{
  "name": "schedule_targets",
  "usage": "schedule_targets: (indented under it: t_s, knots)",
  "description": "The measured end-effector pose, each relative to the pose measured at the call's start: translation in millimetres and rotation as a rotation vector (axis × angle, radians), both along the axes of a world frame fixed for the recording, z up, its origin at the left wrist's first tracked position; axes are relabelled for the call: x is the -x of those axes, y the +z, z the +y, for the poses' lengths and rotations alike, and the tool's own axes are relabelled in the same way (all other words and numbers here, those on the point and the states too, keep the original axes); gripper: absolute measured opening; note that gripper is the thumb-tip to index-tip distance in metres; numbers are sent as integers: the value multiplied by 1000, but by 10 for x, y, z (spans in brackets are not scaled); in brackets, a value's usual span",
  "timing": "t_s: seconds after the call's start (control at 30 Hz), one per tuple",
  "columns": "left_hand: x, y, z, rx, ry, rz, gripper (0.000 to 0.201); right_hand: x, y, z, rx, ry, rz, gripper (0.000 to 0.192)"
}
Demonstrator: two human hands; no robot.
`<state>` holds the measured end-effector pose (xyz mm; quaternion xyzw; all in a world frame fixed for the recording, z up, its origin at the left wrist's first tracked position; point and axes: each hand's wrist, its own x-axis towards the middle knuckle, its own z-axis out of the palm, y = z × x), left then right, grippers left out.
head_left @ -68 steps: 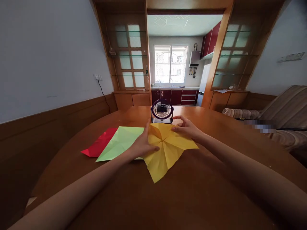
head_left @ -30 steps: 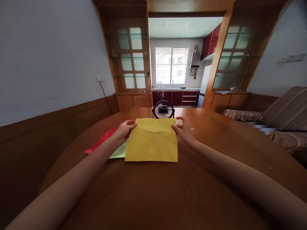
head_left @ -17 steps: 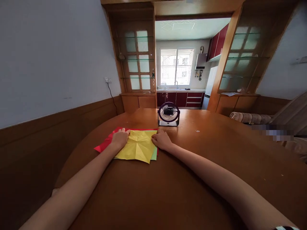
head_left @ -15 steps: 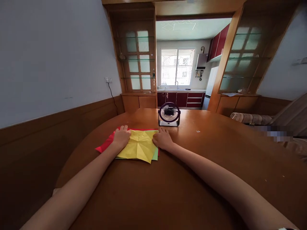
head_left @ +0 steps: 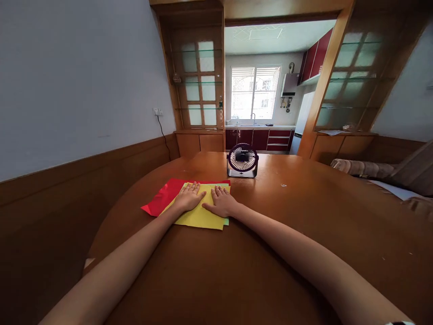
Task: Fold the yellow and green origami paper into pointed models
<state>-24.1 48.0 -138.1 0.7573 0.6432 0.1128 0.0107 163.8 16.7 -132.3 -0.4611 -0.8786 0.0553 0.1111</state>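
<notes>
Both hands lie palm down on a yellow sheet of paper [head_left: 199, 219], fingers stretched out. My left hand [head_left: 188, 197] presses on its upper left part. A short gap away, my right hand [head_left: 221, 201] rests flat near its right side, the two thumbs pointing toward each other. Beneath the yellow sheet a pale green sheet [head_left: 226, 221] shows along the right and upper edges. A red sheet [head_left: 162, 198] is lowest and sticks out to the left and along the back. Much of the red and green sheets is covered.
A small dark desk fan [head_left: 242, 160] stands on the wooden table [head_left: 270, 216] behind the papers. A small pale scrap [head_left: 283, 185] lies right of the fan. Farther right is a striped cushioned seat [head_left: 361, 167]. A cord [head_left: 163, 137] hangs from the wall socket at left.
My hands have moved inward from the sides of the yellow sheet onto its surface, fingers now spread flat. The yellow sheet, creased and raised before, now lies flatter. The view has shifted slightly.
</notes>
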Motion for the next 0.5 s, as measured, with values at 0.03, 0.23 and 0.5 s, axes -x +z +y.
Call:
schedule_targets:
  t_s: [0.03, 0.23, 0.5]
  knots:
    - [25, 21, -11, 13, 19, 29, 77, -15, 14, -9, 11, 2, 3, 100]
    - [108, 107, -87, 44, 105, 113, 90, -120, 91, -63, 51, 22, 5, 113]
    - [459, 115, -169, 49, 238, 131, 99, -212, 89, -92, 66, 58, 22, 113]
